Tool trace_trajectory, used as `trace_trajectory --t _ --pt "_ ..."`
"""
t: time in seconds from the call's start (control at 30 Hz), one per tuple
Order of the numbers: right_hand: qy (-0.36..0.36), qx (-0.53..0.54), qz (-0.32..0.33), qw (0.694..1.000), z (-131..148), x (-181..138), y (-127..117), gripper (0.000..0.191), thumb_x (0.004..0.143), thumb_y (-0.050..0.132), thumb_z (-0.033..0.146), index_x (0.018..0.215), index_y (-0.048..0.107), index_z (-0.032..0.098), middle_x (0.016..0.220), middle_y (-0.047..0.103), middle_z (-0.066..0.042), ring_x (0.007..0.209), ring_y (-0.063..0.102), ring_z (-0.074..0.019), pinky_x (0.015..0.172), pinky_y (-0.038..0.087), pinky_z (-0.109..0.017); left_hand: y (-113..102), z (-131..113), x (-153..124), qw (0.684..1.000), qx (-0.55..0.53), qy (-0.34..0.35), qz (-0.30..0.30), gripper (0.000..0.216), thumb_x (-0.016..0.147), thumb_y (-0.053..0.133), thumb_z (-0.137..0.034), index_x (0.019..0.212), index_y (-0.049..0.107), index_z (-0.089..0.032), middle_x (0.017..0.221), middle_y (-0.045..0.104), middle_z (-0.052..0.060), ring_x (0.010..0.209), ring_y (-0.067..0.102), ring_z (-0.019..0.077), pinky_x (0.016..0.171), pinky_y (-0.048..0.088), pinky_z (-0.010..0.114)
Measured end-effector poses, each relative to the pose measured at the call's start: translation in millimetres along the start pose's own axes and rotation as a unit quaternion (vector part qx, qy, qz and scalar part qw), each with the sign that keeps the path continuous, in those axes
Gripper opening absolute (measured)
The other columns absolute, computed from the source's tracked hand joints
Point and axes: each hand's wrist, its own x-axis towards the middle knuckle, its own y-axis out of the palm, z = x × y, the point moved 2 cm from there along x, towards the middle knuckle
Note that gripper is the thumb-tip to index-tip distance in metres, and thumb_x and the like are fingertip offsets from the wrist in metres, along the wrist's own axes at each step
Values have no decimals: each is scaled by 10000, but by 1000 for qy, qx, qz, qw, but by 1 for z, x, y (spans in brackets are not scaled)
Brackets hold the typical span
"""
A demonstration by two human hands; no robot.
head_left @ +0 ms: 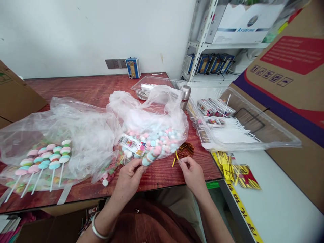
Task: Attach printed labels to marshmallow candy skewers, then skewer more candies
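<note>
My left hand (pixel 131 173) is closed, thumb and fingers pinching the near end of a short stack of pastel candies (pixel 151 156). A printed label (pixel 132 144) lies just beyond those fingers; whether it is joined to the stack I cannot tell. In my right hand (pixel 192 172), thumb and forefinger pinch a thin gold twist tie (pixel 176 156). Behind it, more twist ties (pixel 186 149) lie loose on the table. Between and beyond my hands sits an open clear bag (pixel 174 118) of pink, blue and white candies (pixel 162 140).
Several finished candy skewers (pixel 45 158) rest on another clear bag (pixel 83 135) at left. To the right, a clear plastic tray (pixel 278 145) holds white sticks (pixel 230 131) and printed packets (pixel 215 107). A steel flask (pixel 185 96) stands behind. Cardboard boxes (pixel 298 84) flank the red-brown table (pixel 83 85).
</note>
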Motion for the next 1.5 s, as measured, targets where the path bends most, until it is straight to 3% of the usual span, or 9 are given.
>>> trace_trajectory --t 0.3,0.4,0.53,0.73,0.97,1.07,1.2,1.37,1.5 --pt "-1 74 -20 997 28 -10 -11 288 938 487 441 811 601 208 719 650 -23 645 566 -182 629 389 -278 20 -1 0 964 214 157 -3 340 910 357 -24 988 643 -190 958 584 73 894 565 201 818 476 320" --pt "-1 186 44 982 46 -22 -5 283 935 518 445 794 587 209 678 574 9 607 508 -151 581 384 -252 24 -4 -1 947 266 178 -15 388 902 343 -8 1020 668 -186 887 591 75 830 577 207 763 490 319" --pt "32 285 138 948 62 -34 15 313 922 541 459 735 547 208 611 446 46 543 388 -117 502 317 -234 27 -11 -3 946 253 197 -46 309 931 400 -74 1051 662 -183 899 648 95 824 618 219 758 495 321" --pt "55 303 151 939 63 -33 31 322 911 542 472 734 537 203 606 433 52 543 350 -114 504 305 -239 24 -14 -6 960 200 189 -53 359 941 423 -110 1221 626 -203 982 692 108 920 645 233 809 482 326" --pt "25 249 99 963 63 -30 33 290 933 497 442 803 571 193 730 607 -11 662 524 -163 625 416 -274 26 -20 -1 993 -108 0 -41 102 844 615 -207 860 714 -190 779 652 46 714 577 171 680 450 282" --pt "0 222 87 971 63 -26 33 270 949 480 411 788 551 206 725 624 -12 665 557 -172 634 431 -283 36 -18 1 925 -348 -150 21 167 735 738 -301 774 672 -153 619 523 -23 507 401 83 497 324 220" --pt "-30 195 49 979 66 -21 28 193 921 543 367 963 604 189 935 677 -58 796 621 -194 717 478 -299 43 -16 2 868 -454 -198 37 283 653 819 -315 735 624 -127 599 458 -50 495 346 49 473 261 194" --pt "-19 215 97 972 73 -24 28 234 943 520 380 997 644 188 934 710 -55 810 643 -196 747 483 -298 44 -13 1 908 -387 -154 39 204 784 705 -324 788 606 -145 578 436 -58 490 333 68 479 284 206" --pt "-8 183 59 981 69 -25 28 265 940 513 389 779 598 196 745 666 -24 685 586 -180 646 431 -274 39 -12 -3 995 -93 26 2 143 915 519 -229 958 646 -177 794 610 33 717 547 159 674 439 278"
